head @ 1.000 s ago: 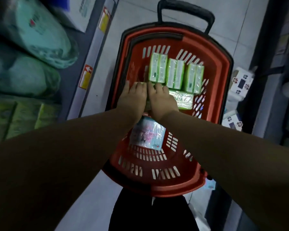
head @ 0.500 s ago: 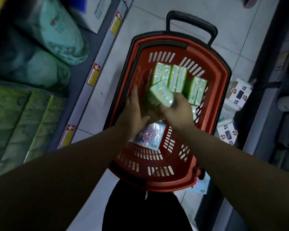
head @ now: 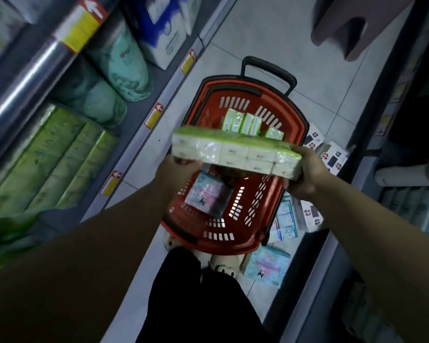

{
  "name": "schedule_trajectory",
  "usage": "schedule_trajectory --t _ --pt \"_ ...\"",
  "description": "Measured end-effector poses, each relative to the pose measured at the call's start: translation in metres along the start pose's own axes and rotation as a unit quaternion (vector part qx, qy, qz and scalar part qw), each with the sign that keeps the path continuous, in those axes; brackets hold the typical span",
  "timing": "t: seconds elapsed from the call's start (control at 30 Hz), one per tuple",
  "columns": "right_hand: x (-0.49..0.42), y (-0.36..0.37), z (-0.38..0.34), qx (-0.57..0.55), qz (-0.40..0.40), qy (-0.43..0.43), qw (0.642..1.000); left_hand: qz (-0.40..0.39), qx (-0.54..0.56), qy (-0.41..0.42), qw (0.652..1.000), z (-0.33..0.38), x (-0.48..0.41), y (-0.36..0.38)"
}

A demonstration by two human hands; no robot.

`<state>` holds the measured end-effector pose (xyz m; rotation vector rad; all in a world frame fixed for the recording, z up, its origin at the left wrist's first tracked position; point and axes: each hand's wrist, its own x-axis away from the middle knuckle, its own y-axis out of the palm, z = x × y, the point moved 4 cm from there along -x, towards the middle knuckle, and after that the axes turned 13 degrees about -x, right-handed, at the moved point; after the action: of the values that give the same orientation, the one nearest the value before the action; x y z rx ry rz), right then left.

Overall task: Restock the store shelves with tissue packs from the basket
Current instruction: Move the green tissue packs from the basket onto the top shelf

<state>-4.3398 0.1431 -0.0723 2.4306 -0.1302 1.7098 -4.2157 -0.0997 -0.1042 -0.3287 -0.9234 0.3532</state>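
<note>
Shop aisle, tiled floor [head: 270,45]. Long green-and-white wrapped tissue pack [head: 233,152] held above red plastic basket [head: 221,243], left hand [head: 176,169] and right hand [head: 305,174] gripping its ends. Not shelved yet; several smaller green packs [head: 243,122] remain inside.

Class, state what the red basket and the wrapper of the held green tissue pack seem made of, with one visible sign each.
The red basket is probably rigid moulded plastic, matt: slotted walls, even colour. The green tissue pack has a wrapper like glossy clear plastic film: glare patches, small packs showing through.
</note>
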Motion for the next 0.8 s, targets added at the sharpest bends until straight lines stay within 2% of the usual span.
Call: schedule_trajectory --t 0.03,0.1,0.23,0.33,0.37,0.47,0.53,0.6,0.7,0.8 --pt "0.01 0.0 0.002 0.018 -0.016 0.025 0.999 -0.006 -0.018 0.029 0.999 0.01 0.014 -0.004" --pt "0.028 0.009 0.005 0.056 -0.045 0.044 0.996 0.032 -0.027 0.084 0.996 0.032 0.042 -0.01" --pt "0.067 0.035 0.001 0.033 -0.075 0.02 0.996 0.098 0.13 0.081 0.983 0.056 0.09 -0.036" --pt "0.103 0.038 -0.011 0.048 -0.089 -0.001 0.995 0.19 0.226 0.071 0.953 0.055 0.129 -0.088" --pt "0.114 0.035 -0.013 0.058 -0.088 -0.003 0.994 0.197 0.246 0.086 0.945 0.057 0.14 -0.105" --pt "0.155 0.037 -0.015 0.097 -0.112 0.008 0.989 0.131 0.228 0.11 0.959 0.067 0.166 -0.135" --pt "0.177 0.042 -0.013 0.131 -0.116 0.007 0.984 0.12 0.211 0.112 0.964 0.075 0.187 -0.149" --pt "0.201 0.055 -0.016 0.114 -0.129 -0.028 0.985 0.142 0.181 0.112 0.967 0.084 0.212 -0.163" --pt "0.24 0.08 -0.023 0.067 -0.165 -0.126 0.976 0.192 0.154 0.124 0.961 0.102 0.255 -0.186" --pt "0.292 0.107 -0.033 0.051 -0.246 -0.226 0.941 0.246 0.155 0.134 0.947 0.117 0.304 -0.22"
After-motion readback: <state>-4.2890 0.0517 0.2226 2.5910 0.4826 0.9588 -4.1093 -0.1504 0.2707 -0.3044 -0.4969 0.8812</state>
